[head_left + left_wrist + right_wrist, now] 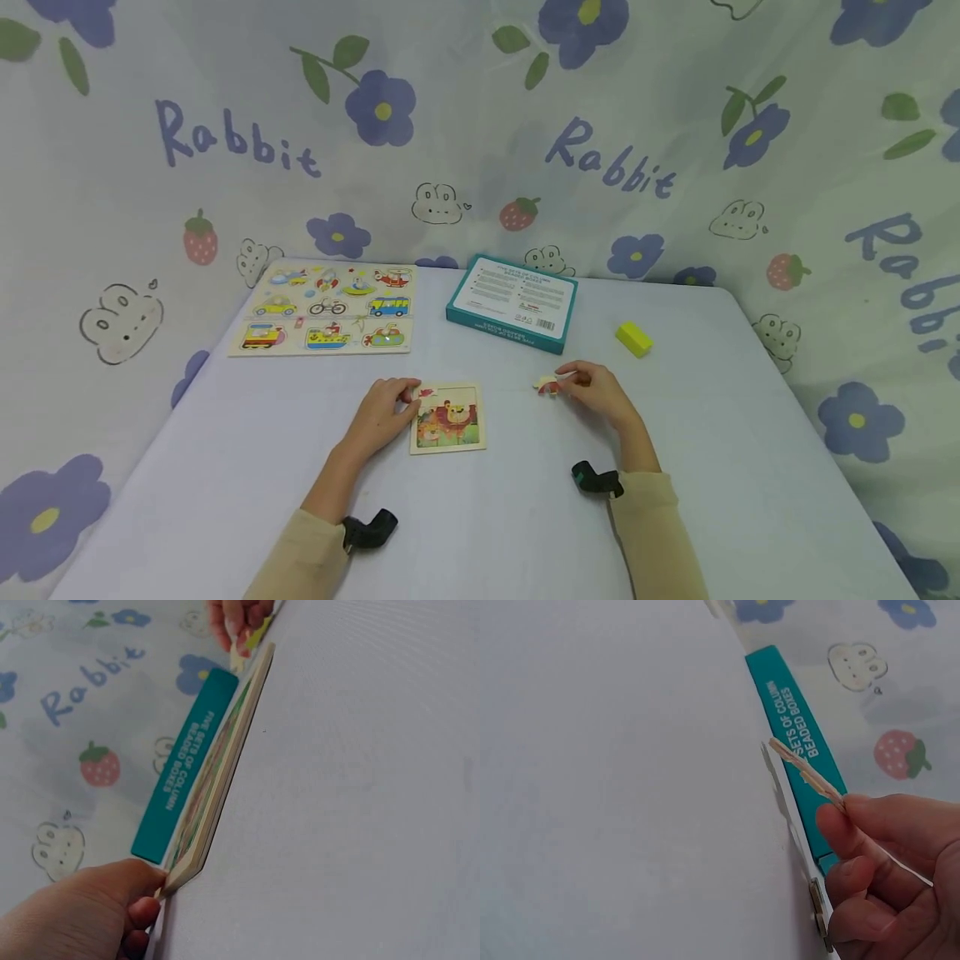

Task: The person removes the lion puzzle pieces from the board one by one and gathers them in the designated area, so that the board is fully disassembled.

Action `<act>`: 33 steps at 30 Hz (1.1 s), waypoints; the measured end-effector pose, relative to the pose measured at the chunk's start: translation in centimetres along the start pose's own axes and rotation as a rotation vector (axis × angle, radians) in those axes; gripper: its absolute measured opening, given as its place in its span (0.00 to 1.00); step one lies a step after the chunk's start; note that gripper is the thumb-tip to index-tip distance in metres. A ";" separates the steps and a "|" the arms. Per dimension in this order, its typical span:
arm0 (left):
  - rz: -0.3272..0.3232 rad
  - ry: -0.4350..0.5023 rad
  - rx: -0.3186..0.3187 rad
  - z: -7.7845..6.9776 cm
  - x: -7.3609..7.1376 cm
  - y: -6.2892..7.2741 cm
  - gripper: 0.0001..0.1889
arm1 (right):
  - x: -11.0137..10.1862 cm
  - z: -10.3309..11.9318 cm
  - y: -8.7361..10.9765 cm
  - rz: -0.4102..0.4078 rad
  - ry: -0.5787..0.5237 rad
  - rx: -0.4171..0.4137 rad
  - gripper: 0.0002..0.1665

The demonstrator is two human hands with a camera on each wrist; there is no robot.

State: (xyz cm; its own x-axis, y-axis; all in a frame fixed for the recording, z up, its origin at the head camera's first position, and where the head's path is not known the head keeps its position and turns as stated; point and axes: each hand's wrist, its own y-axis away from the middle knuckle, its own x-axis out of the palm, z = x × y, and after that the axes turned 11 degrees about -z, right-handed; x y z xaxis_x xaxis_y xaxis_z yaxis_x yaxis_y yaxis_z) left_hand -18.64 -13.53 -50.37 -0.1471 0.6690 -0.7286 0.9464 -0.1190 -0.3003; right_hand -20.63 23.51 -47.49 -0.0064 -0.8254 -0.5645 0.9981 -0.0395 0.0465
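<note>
A square wooden jigsaw puzzle with a lion picture lies on the table. My left hand grips it at its left edge, near the upper corner. In the left wrist view, the thumb is at the corner of the puzzle's wooden frame, with curled fingers below. To the right, my right hand pinches a small wooden puzzle piece with red on it. The right wrist view has this piece edge-on between thumb and index finger, raised above its shadow. Another small wooden piece lies below that hand.
Behind the hands, a teal box with a white printed face lies at the back middle. A wooden vehicle puzzle board is at the back left, a yellow block at the back right. A printed curtain hangs behind the table.
</note>
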 end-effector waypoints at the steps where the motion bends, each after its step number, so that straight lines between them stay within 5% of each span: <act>1: 0.000 -0.002 -0.002 0.0 0.0 0.0 0.17 | 0.1 0.0 0.0 0.002 0.001 -0.007 0.14; 33: 0.000 0.003 0.001 -0.2 -0.2 0.0 0.17 | 0.0 -0.9 0.1 -0.145 0.130 -0.070 0.08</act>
State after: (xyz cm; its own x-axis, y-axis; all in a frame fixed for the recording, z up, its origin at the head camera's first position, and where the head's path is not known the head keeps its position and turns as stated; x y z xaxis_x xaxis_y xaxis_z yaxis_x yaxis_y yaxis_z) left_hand -18.57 -13.52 -50.09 -0.1464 0.6708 -0.7270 0.9462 -0.1194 -0.3007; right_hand -20.47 23.97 -48.25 -0.1472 -0.7338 -0.6632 0.9891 -0.1096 -0.0982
